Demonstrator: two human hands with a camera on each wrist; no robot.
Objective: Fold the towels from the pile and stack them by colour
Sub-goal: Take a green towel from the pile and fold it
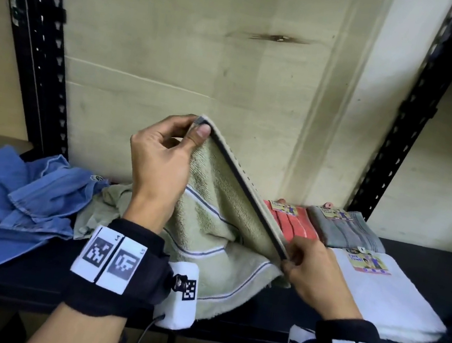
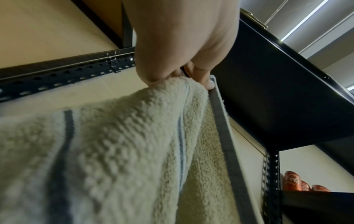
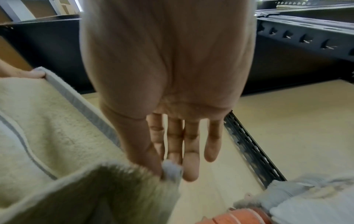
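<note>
Towel in pale green (image 1: 209, 223) hangs above the front edge of the shelf (image 1: 430, 258), its dark hem stretched tight. The left hand (image 1: 162, 148) pinches the upper corner, and the right hand (image 1: 311, 265) pinches the lower one, probably to align the edge before folding. Folded towels lie at the right end.

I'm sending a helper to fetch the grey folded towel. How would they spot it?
On the black shelf, look right of the two hands, at the folded towels by the back wall. The grey towel sits rightmost there, beside the orange towel and behind the larger white towel.
</note>
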